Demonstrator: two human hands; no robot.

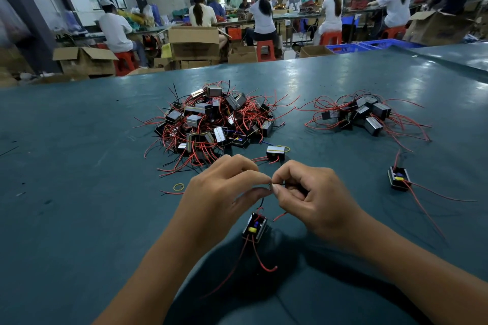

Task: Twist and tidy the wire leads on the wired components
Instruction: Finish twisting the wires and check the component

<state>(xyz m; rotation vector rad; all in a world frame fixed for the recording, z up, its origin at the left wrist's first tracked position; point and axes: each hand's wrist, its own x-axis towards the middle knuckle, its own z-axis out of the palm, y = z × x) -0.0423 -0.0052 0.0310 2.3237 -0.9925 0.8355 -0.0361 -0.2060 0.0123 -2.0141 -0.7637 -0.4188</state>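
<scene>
Both hands are up over the table [79, 140], left hand [221, 192] and right hand [311, 192] pinching a thin black lead [261, 202] between fingertips. The component [254, 227] dangles right below them, red wires [260, 258] trailing down. Big pile [211, 121] sits behind.

Two bare forearms, hands [266, 192] without gloves, rings or sleeves

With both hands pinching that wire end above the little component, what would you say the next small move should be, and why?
Probably roll the pinched wire end between the fingertips for another twist. Both the left hand and the right hand hold it where their tips meet, and the component hangs just below them on its leads, with other red leads trailing loose beneath it, so tidying looks unfinished.
</scene>
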